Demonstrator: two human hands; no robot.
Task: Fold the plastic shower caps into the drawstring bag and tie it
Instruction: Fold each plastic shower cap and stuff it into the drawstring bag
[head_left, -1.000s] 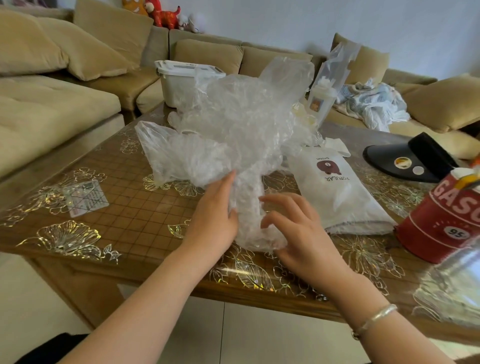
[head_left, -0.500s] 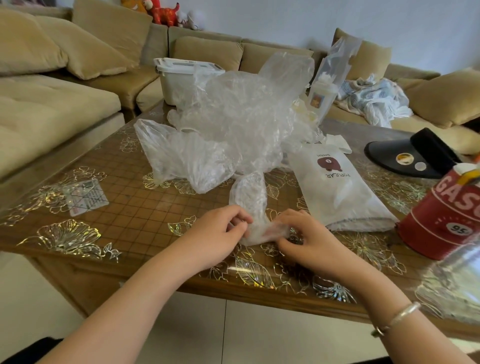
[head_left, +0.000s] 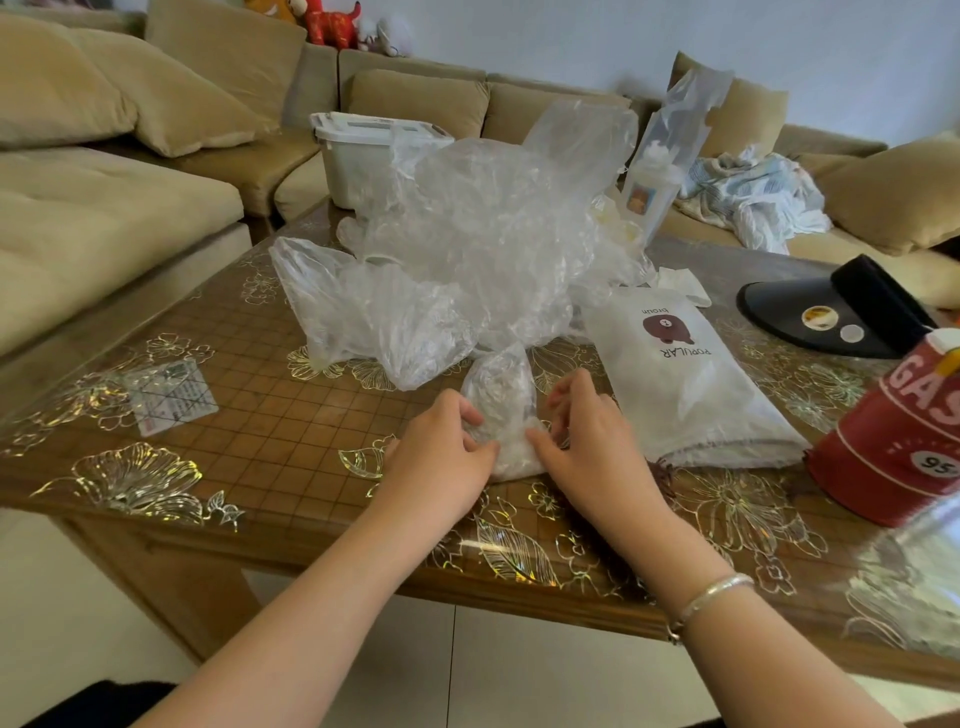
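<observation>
A narrow folded clear shower cap (head_left: 500, 402) lies on the table (head_left: 291, 431) near its front edge. My left hand (head_left: 441, 447) pinches its left side and my right hand (head_left: 587, 441) pinches its right side, fingers curled on the plastic. Behind it rises a big loose heap of clear shower caps (head_left: 483, 244). The white drawstring bag (head_left: 685, 384) with a brown bear print lies flat to the right of my right hand, its gathered mouth toward the front edge.
A red tin (head_left: 904, 441) stands at the right front. A black visor (head_left: 836, 312) lies behind it. A white lidded box (head_left: 363, 156) and a bagged bottle (head_left: 660, 171) stand at the back. A small card (head_left: 171, 397) lies at left. Sofas surround the table.
My hands came down from the upright twisted plastic to the table and now pinch the folded cap's lower end from both sides. The view shifted slightly.
</observation>
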